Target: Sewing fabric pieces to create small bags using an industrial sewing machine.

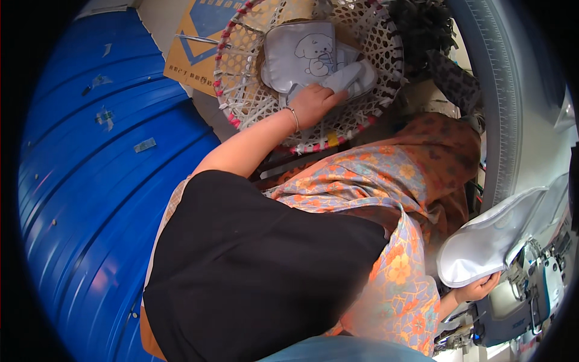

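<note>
My left hand [310, 107], with a bracelet at the wrist, reaches into a round open-weave basket [226, 78]. Its fingers are closed at the near edge of a folded, shiny white piece [353, 78]. Beneath and beside that lies a pile of similar pieces, the top one a white panel [289, 57] with a line drawing of a cartoon animal. At the lower right, my right hand [478, 288] grips the bottom edge of a long, rounded white fabric piece [482, 247], next to a sewing machine [512, 311]. Part of that hand is hidden by the fabric.
A blue ribbed metal panel [108, 199] fills the left side. Behind the basket stands a printed cardboard box [193, 54]. A grey table edge with a ruler scale [503, 108] curves down the right. Dark scraps [422, 27] are heaped beside the basket. Patterned orange cloth [386, 175] covers my lap.
</note>
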A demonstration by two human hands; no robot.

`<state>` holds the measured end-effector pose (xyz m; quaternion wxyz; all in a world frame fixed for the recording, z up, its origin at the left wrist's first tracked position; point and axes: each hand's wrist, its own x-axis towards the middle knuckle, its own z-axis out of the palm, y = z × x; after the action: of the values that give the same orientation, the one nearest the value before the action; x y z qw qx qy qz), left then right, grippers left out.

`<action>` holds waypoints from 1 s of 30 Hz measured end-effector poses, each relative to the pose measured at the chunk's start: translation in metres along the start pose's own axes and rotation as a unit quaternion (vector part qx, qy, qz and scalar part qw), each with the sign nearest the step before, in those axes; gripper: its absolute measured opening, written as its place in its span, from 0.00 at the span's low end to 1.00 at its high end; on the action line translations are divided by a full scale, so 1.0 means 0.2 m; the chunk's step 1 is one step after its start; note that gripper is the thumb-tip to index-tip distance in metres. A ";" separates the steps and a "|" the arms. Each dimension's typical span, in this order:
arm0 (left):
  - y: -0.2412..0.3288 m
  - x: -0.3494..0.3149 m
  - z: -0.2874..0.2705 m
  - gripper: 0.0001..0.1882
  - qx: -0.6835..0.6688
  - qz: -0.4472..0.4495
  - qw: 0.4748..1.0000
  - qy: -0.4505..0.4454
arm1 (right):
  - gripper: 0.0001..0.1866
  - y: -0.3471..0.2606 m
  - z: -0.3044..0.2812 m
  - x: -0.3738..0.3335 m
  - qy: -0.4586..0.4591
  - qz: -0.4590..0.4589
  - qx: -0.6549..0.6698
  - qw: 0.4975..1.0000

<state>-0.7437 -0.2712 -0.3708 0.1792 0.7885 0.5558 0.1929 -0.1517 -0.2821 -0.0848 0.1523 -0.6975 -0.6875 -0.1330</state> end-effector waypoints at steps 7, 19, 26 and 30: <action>-0.68 0.22 -0.11 0.11 0.238 -0.283 0.928 0.033 | 0.18 -0.01 0.03 0.02 -0.002 -0.020 0.003 1.000; -0.27 0.24 -0.13 0.20 0.113 -0.145 0.974 -0.133 | 0.18 0.00 0.01 0.00 -0.008 -0.010 -0.002 1.000; -0.07 0.13 -0.29 0.15 -0.088 -0.337 0.937 -0.033 | 0.18 0.03 0.00 -0.01 0.005 -0.003 0.006 1.000; -0.70 0.01 0.03 0.15 -0.017 -0.434 0.897 -0.082 | 0.18 0.01 0.03 0.01 0.007 -0.017 0.008 1.000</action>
<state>-0.8528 -0.2247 -0.4457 0.3037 0.4788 0.8227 0.0397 -0.1502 -0.2769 -0.0899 0.1604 -0.6836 -0.6991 -0.1346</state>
